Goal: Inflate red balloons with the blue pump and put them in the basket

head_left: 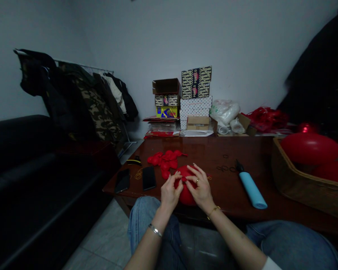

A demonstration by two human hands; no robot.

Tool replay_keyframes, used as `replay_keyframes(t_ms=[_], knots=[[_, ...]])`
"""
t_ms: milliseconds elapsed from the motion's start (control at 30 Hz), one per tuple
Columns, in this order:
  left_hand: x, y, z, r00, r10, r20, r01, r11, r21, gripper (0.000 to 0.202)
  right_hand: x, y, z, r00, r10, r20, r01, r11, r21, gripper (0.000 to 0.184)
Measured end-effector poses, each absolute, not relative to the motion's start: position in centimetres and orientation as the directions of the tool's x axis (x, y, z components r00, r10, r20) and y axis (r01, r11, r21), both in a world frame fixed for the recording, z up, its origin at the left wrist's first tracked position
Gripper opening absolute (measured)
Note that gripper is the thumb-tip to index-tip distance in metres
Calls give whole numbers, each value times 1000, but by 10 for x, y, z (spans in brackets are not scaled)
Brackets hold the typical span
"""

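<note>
A red inflated balloon (188,197) is at the table's front edge, partly covered by both hands. My left hand (171,190) pinches the balloon's neck from the left, thumb and forefinger pressed together. From the right, my right hand (199,187) grips the same neck between thumb and forefinger, its other fingers raised. The fingertips nearly meet over the neck, so its end is mostly hidden. Just behind lies a heap of limp red balloons (166,160). A blue hand pump (252,189) with a black nozzle rests to the right.
Two dark phones (149,178), yellow rubber bands (138,174) and a black hair clip (134,160) lie left on the brown table (208,150). Black bands (222,168) lie near the pump. A wicker basket (287,176) holds red balloons at right. Stacked boxes (195,108) stand behind.
</note>
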State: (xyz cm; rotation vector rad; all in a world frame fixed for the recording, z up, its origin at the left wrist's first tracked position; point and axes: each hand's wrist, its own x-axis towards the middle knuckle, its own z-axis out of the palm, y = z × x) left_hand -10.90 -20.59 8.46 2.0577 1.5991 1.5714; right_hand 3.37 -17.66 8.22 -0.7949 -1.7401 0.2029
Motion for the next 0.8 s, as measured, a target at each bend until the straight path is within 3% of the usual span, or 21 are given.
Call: replay_keyframes(t_ms=[233, 567, 733, 800], knots=[[-117, -212, 106, 203, 808, 552, 563, -558, 609, 47, 35, -174, 79, -159, 591, 791, 398, 771, -496, 17], [-115, -194, 93, 71, 835, 546, 464, -512, 723, 33, 32, -170, 72, -178, 619, 765, 528, 716, -457, 18], [-116, -197, 96, 144, 856, 496, 491, -497, 715, 54, 34, -169, 71, -173, 624, 762, 507, 719, -475, 17], [-115, -195, 94, 132, 864, 486, 495, -482, 723, 54, 33, -170, 72, -165, 628, 761, 499, 719, -485, 15]])
